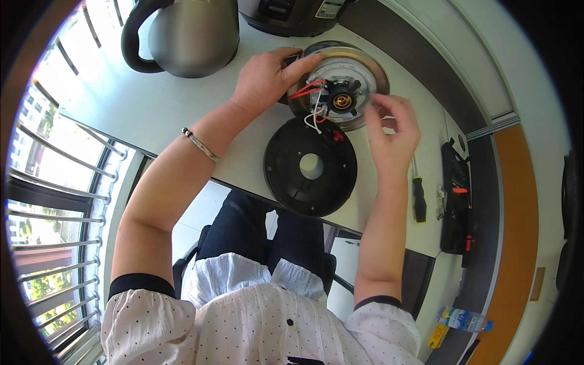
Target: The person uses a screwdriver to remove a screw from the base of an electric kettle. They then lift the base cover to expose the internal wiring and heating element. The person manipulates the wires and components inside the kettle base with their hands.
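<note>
An upturned steel electric kettle [382, 70] stands on the table with its underside exposed. In its middle sits a black connector [342, 97] with a brass-coloured ring, and red and white wires run from it. My left hand [267, 76] grips the kettle's left side, its thumb on the metal rim. At the right rim my right hand [394, 131] is closed in a pinch; whatever is between the fingertips, if anything, is too small to make out. A round black bottom cover [286, 167] with a central hole lies just below the kettle, reaching over the table's front edge.
Another steel kettle [194, 39] with a black handle stands at the far left, beside a dark appliance [289, 15]. On the right lie a screwdriver [419, 201] and a black tool case [455, 201]. A plastic bottle [463, 319] is at the lower right.
</note>
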A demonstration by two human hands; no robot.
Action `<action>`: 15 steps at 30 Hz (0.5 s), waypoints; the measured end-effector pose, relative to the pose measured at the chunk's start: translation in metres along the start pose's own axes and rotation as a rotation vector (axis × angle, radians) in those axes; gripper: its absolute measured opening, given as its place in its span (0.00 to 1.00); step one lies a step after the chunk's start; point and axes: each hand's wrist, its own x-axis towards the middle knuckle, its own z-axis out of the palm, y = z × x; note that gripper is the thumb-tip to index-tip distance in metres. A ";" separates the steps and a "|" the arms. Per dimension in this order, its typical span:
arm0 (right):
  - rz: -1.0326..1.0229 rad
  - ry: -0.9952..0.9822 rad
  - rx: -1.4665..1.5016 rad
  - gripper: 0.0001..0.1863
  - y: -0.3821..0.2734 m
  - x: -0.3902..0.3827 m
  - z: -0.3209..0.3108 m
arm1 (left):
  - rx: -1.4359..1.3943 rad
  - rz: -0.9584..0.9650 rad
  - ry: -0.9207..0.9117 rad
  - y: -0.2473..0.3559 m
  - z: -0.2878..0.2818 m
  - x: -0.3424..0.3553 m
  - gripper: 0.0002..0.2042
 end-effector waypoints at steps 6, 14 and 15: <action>0.006 -0.054 -0.043 0.09 -0.006 -0.001 0.002 | -0.067 -0.013 0.007 0.000 -0.001 0.002 0.29; 0.046 -0.034 -0.047 0.05 -0.009 -0.006 0.005 | -0.130 -0.046 0.057 -0.001 0.001 0.000 0.27; 0.052 -0.034 -0.051 0.05 -0.011 -0.006 0.004 | -0.106 -0.030 0.064 -0.001 0.001 0.001 0.27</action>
